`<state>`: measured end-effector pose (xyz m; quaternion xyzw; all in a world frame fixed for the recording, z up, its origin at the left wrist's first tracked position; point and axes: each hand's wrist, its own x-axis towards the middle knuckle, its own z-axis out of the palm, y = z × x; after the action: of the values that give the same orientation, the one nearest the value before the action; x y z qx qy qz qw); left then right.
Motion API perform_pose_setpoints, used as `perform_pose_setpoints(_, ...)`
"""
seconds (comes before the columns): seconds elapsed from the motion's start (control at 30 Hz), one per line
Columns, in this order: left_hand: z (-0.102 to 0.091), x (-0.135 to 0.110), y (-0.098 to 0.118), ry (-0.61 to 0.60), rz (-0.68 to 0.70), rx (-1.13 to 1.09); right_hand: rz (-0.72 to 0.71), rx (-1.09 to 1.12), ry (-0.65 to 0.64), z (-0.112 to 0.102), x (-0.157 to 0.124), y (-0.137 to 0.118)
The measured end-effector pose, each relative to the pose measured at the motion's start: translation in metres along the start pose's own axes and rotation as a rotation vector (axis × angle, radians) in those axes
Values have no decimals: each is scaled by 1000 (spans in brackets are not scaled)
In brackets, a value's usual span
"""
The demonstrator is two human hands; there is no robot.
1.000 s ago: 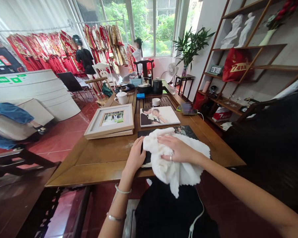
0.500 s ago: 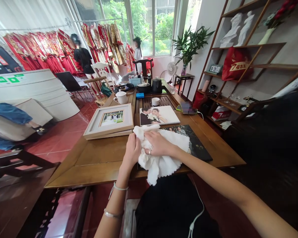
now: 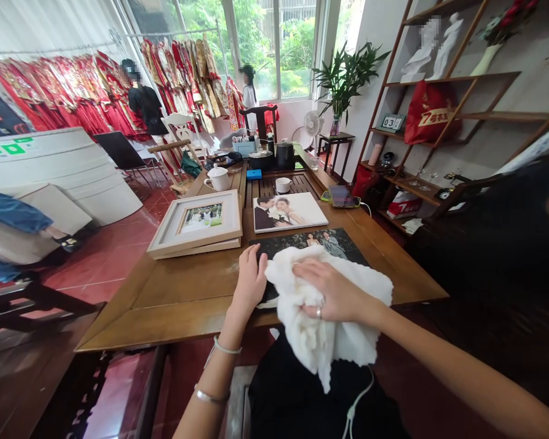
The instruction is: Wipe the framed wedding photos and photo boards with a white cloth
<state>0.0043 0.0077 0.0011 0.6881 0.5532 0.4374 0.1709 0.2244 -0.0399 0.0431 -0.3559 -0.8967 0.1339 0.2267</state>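
A bunched white cloth (image 3: 361, 277) lies under my right hand (image 3: 332, 289), whose fingers are pressed into its folds. The cloth covers much of a dark photo panel (image 3: 297, 241) that shows a couple, and one corner hangs past the table's front edge. At the panel's left side, my left hand (image 3: 252, 277) grips its edge. Behind the panel lies a white photo panel (image 3: 308, 210) of a couple. To the left, a pale wooden picture frame (image 3: 194, 222) rests on another frame.
The wooden table (image 3: 174, 305) also bears a white lidded cup (image 3: 218, 178), a small white cup (image 3: 282, 185), a blue box (image 3: 254, 174) and a phone (image 3: 341, 196) with a cable. A shelf stands at right. Two people are near the clothes racks; another person sits at left.
My right hand has moved right and toward me with the cloth, uncovering the panel's upper left part. My left hand has stayed at the panel's left edge, now apart from the cloth.
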Motion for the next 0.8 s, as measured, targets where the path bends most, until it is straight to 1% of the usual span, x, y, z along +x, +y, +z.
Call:
perform_pose_setpoints(0.1, 4, -6, -2, -22, 104, 127, 131, -58, 77, -14, -13, 36)
perform_pose_setpoints(0.2, 4, -5, -2, -55, 130, 178, 218, -112, 142, -28, -14, 78)
perform_pose_setpoints(0.33, 1, -4, -2, -56, 129, 210, 257, -142, 176, -37, 4, 125)
perform_pose_setpoints(0.43, 2, -4, -4, -30, 133, 221, 277, -163, 201, -39, 20, 145)
perform_pose_setpoints(0.53, 5, -4, -9, -1, 133, 231, 254, -185, 213, -37, 23, 147)
perform_pose_setpoints(0.6, 8, -4, -12, 15, 137, 241, 205, -184, 210, -36, 15, 139)
perform_pose_setpoints(0.67, 10, -4, -15, 25, 143, 250, 162, -170, 191, -36, 0, 127)
perform_pose_setpoints(0.8, 12, -3, -16, 27, 151, 252, 113, -136, 150, -37, -38, 95)
